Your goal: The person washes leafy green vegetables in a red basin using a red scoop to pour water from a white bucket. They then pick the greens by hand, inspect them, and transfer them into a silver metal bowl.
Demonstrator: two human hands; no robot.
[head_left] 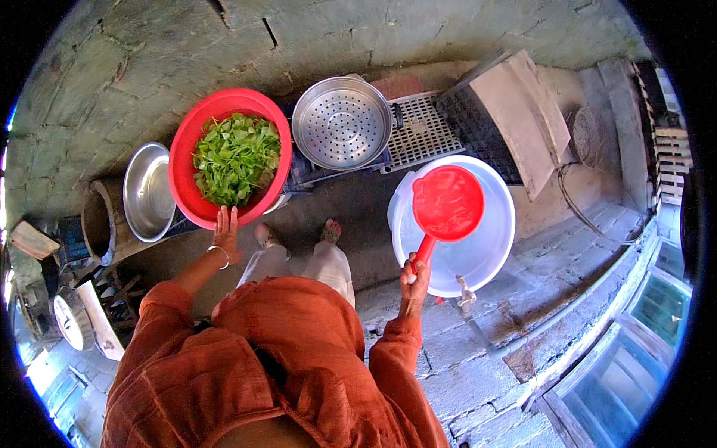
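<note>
My right hand (415, 280) is wrapped round the handle of a red dipper (448, 201). The dipper is over a white bucket (506, 231) that has water in it; whether the dipper itself is full I cannot make out for certain. On the left, a red basin (181, 179) contains a heap of cut green leaves (237, 157). My left hand (226, 237) lies with fingers stretched out against the basin's near rim, holding nothing.
Right of the red basin sits a steel steamer pot (342, 123) with a perforated bottom. A steel bowl (147, 193) leans at its left. A perforated white rack (422, 131) and a box-like board (523, 112) stand along the wall. A tap (466, 295) is by the bucket.
</note>
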